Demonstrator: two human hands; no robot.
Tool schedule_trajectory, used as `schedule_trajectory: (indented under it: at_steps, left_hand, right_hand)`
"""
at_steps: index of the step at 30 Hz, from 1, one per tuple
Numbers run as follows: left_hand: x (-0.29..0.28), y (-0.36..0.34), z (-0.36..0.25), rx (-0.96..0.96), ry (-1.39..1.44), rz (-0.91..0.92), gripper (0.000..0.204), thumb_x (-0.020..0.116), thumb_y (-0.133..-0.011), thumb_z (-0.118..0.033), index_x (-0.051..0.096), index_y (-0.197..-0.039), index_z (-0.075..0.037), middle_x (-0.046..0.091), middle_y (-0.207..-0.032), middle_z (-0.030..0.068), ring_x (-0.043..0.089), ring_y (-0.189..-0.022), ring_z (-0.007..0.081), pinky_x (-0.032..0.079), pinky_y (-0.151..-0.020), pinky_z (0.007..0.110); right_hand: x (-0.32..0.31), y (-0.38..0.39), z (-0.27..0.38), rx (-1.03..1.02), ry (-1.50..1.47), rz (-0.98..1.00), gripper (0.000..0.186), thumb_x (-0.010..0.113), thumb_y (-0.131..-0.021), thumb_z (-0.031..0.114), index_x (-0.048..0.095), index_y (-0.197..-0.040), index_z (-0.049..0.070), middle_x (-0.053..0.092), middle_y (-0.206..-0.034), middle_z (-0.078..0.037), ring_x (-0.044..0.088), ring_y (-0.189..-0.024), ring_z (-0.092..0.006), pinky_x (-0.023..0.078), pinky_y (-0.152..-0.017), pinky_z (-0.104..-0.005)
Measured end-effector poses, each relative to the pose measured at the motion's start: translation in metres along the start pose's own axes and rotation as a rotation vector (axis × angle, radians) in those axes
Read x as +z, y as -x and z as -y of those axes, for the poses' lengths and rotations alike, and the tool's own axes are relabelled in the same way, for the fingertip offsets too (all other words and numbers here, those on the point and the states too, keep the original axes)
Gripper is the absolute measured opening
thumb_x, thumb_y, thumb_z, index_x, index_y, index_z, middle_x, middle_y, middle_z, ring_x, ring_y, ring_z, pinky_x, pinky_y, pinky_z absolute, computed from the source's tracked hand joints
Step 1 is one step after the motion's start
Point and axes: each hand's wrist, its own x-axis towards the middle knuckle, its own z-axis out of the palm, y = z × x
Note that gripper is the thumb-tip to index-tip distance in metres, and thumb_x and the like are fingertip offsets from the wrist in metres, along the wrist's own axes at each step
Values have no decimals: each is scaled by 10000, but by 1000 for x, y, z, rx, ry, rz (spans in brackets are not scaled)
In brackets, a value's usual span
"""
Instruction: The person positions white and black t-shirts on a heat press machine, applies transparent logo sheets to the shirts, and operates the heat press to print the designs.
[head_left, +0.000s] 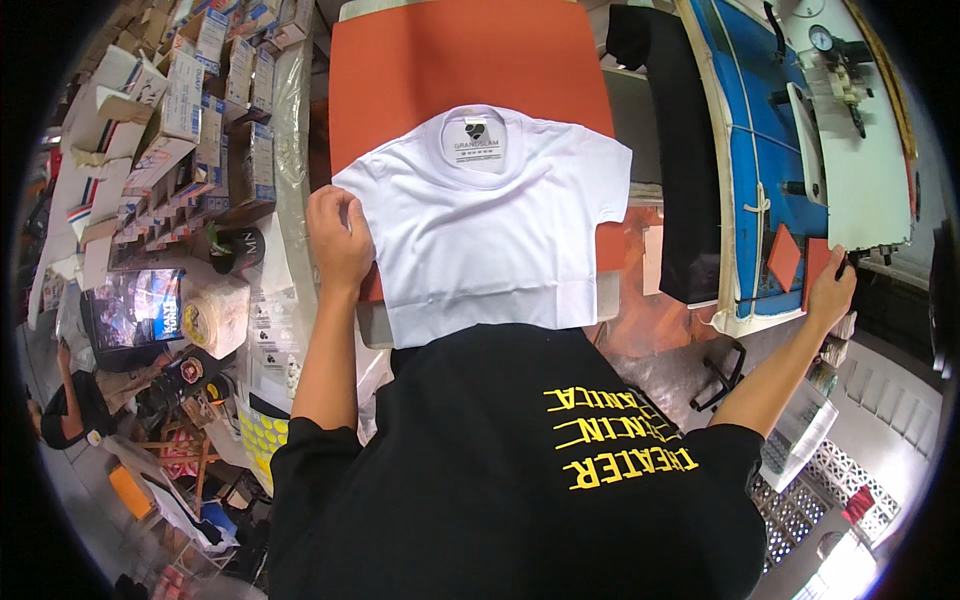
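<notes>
A white short-sleeved T-shirt (pixel 480 240) lies face up on an orange-red padded platen (pixel 465 55), its collar pointing away from me and its lower edge against my body. My left hand (pixel 340 235) is at the shirt's left sleeve, fingers curled in at the hem; the fingertips are partly hidden. Out to the right, my right hand (pixel 830 290) is closed around a small black part at the near corner of a machine with a pale panel (pixel 865 190). Just left of that hand are red diamond-shaped pieces (pixel 783 258) on a blue surface.
A long black padded arm (pixel 685 170) stands between the platen and the blue-topped table (pixel 755 150). A pressure gauge (pixel 821 39) is mounted at the far right. Stacked cardboard boxes (pixel 180 110) fill the left side. Another person (pixel 75 405) is at the lower left.
</notes>
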Motion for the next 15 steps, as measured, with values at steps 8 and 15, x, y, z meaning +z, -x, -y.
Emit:
schedule_trajectory:
  at_steps: [8,15]
  left_hand:
    - [-1,1,1,41,-134,-25,70,604,-873,-59,573,-923,-21,595,-1040,145,575,-1008,356,444,-885,455]
    - [8,1,0,53,-44,-59,70,599,-866,-58,570,-916,-18,585,-1009,148,570,-954,360,446,-854,458]
  right_hand:
    - [7,5,12,-46,-110,-51,641,581,-947,603,646,-1030,-30,614,-1116,-228,588,-1092,-420,452,-958,-482]
    - [-17,18,41,53,-68,1,667,666,-874,609,661,-1095,-20,615,-1187,-217,596,-1138,-410,457,-976,-496]
